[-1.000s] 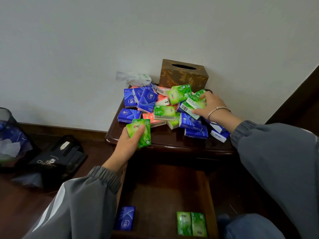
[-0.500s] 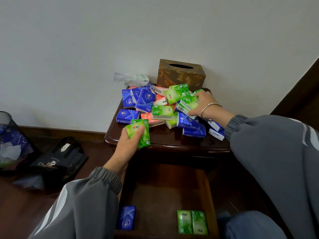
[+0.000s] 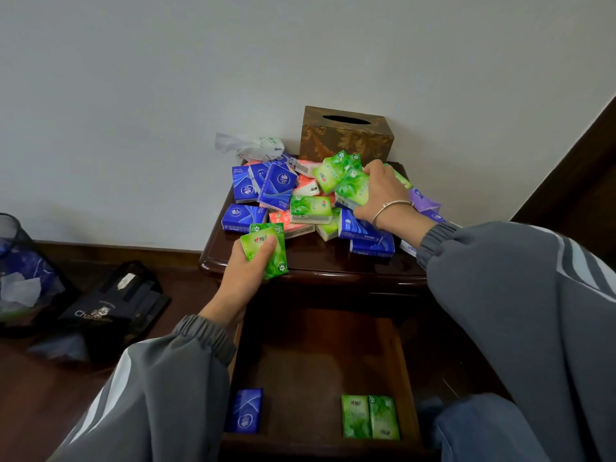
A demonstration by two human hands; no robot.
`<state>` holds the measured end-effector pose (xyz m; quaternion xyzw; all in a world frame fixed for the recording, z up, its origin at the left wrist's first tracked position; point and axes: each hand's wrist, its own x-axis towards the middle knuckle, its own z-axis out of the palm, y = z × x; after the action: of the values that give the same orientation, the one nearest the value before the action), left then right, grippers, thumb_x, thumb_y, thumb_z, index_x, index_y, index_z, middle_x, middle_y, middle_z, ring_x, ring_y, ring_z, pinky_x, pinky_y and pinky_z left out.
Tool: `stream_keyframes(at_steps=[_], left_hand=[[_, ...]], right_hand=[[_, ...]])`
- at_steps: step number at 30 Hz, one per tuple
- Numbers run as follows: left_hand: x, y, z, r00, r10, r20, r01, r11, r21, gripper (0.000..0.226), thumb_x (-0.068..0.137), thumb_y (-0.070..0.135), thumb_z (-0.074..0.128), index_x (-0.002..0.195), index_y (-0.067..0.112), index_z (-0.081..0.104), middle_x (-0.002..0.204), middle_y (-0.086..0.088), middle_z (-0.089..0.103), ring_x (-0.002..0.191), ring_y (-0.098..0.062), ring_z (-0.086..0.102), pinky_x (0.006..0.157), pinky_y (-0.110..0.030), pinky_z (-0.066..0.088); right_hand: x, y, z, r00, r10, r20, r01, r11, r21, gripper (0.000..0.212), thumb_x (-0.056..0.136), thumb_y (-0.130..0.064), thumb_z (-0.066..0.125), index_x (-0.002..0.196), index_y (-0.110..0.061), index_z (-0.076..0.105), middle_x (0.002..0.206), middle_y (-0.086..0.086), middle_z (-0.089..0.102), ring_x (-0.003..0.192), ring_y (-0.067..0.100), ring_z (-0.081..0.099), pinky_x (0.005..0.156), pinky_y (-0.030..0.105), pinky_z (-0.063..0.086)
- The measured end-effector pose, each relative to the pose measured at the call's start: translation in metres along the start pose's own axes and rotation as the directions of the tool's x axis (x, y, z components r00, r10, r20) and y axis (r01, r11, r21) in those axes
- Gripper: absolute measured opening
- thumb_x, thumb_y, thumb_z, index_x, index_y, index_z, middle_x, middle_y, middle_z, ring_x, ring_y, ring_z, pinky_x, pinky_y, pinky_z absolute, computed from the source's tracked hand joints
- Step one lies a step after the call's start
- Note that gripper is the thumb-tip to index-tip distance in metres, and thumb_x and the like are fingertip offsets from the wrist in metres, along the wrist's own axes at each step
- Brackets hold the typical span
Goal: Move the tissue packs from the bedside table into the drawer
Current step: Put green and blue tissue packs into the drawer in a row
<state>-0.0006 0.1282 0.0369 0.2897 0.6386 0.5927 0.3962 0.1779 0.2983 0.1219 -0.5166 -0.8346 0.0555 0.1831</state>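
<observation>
The left hand (image 3: 246, 271) grips a green tissue pack (image 3: 266, 250) by its lower half, thumb laid across the printed front and fingers tucked behind. It holds the pack upright above the front edge of the bedside table (image 3: 313, 265), just over the open drawer (image 3: 316, 361), which looks like a carrying hold, ready to lower. The right hand (image 3: 380, 195), with a thin bracelet (image 3: 393, 206) at the wrist, reaches over the heap of tissue packs (image 3: 283, 195). Its fingers curl down around a second green pack (image 3: 353, 191) on top of the pile, probably so both hands can drop a pack in one trip.

The heap of blue, green and coral packs covers the back and middle of the tabletop, pushed up against a patterned tissue box (image 3: 346, 138) and a crumpled clear wrapper (image 3: 250, 146) by the wall. In the drawer lie a blue pack (image 3: 245, 411) near the front left corner and two green packs (image 3: 370, 416) side by side at the front right (sorted by colour, perhaps). Most of the work is yet to do. The loosely stacked packs may slide when one is pulled from the top
</observation>
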Motion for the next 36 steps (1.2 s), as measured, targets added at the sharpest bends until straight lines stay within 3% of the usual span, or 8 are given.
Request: stream_keyframes(at_steps=[5,8,12,14,19,26,32,36], left_hand=[[-0.011,-0.001,0.003,1.000,-0.020,-0.013,0.018,0.992,-0.127,0.046,0.087,0.038,0.064,0.125,0.019,0.049,0.117,-0.003,0.067,0.102,-0.017,0.068,0.085,-0.033,0.055],[-0.027,-0.006,0.001,0.999,-0.038,-0.037,0.027,0.966,-0.258,0.047,0.087,0.036,0.064,0.127,0.014,0.053,0.115,-0.007,0.069,0.103,-0.022,0.068,0.088,-0.037,0.054],[-0.067,-0.030,-0.008,0.998,-0.065,0.022,0.068,0.973,-0.221,0.060,0.072,0.047,0.069,0.121,0.015,0.059,0.108,-0.006,0.072,0.097,-0.021,0.070,0.077,-0.030,0.056],[-0.089,-0.054,-0.011,0.984,-0.156,0.085,0.164,0.981,-0.103,0.049,0.074,0.044,0.070,0.115,0.018,0.062,0.103,-0.006,0.074,0.091,-0.019,0.072,0.070,-0.028,0.057],[-0.119,-0.126,0.002,0.881,-0.462,0.103,0.437,0.877,0.201,0.028,0.087,0.021,0.067,0.110,0.005,0.063,0.100,-0.015,0.072,0.083,-0.025,0.069,0.073,-0.035,0.056],[-0.104,-0.187,0.058,0.809,-0.583,0.077,0.521,0.771,0.367,0.032,0.086,0.022,0.069,0.108,-0.002,0.066,0.110,-0.022,0.069,0.094,-0.027,0.067,0.080,-0.036,0.056],[-0.092,-0.214,0.076,0.799,-0.588,0.125,0.371,0.645,0.668,0.044,0.087,0.032,0.067,0.119,0.002,0.062,0.122,-0.018,0.064,0.114,-0.029,0.061,0.098,-0.039,0.048],[-0.081,-0.216,0.064,0.773,-0.625,0.114,0.249,0.463,0.851,0.056,0.087,0.050,0.060,0.126,0.010,0.059,0.129,-0.012,0.061,0.118,-0.025,0.058,0.102,-0.035,0.044]], right_hand=[[-0.039,-0.007,-0.018,0.959,0.049,-0.281,0.042,0.950,0.309,0.069,0.066,-0.018,0.077,0.123,-0.006,0.040,0.121,0.014,0.045,0.108,0.025,0.047,0.077,0.022,0.036],[-0.092,0.001,-0.027,0.935,0.121,-0.335,0.059,0.875,0.481,0.069,0.065,-0.018,0.079,0.123,-0.005,0.044,0.118,0.012,0.048,0.106,0.020,0.048,0.080,0.012,0.031],[-0.175,0.027,-0.009,0.970,0.227,-0.081,-0.133,0.784,0.607,0.066,0.063,-0.015,0.082,0.121,-0.017,0.051,0.112,0.006,0.054,0.097,0.015,0.056,0.084,0.019,0.040],[-0.211,0.039,0.013,0.957,0.273,0.098,-0.277,0.756,0.593,0.064,0.063,-0.012,0.082,0.120,-0.019,0.053,0.108,0.004,0.053,0.094,0.016,0.056,0.081,0.018,0.039],[-0.258,0.061,0.076,0.803,0.420,0.422,-0.591,0.656,0.470,0.053,0.065,-0.014,0.080,0.112,-0.014,0.056,0.109,0.011,0.057,0.096,0.025,0.059,0.081,0.029,0.046],[-0.259,0.092,0.108,0.735,0.523,0.431,-0.677,0.592,0.437,0.044,0.066,-0.016,0.079,0.104,-0.012,0.055,0.109,0.014,0.057,0.091,0.028,0.058,0.077,0.031,0.047],[-0.258,0.107,0.119,0.729,0.536,0.426,-0.683,0.601,0.415,0.050,0.065,-0.019,0.079,0.109,-0.011,0.056,0.111,0.012,0.055,0.095,0.027,0.057,0.081,0.029,0.046],[-0.254,0.106,0.126,0.731,0.517,0.445,-0.680,0.607,0.412,0.054,0.065,-0.022,0.079,0.112,-0.013,0.054,0.110,0.009,0.053,0.087,0.020,0.052,0.074,0.025,0.040]])
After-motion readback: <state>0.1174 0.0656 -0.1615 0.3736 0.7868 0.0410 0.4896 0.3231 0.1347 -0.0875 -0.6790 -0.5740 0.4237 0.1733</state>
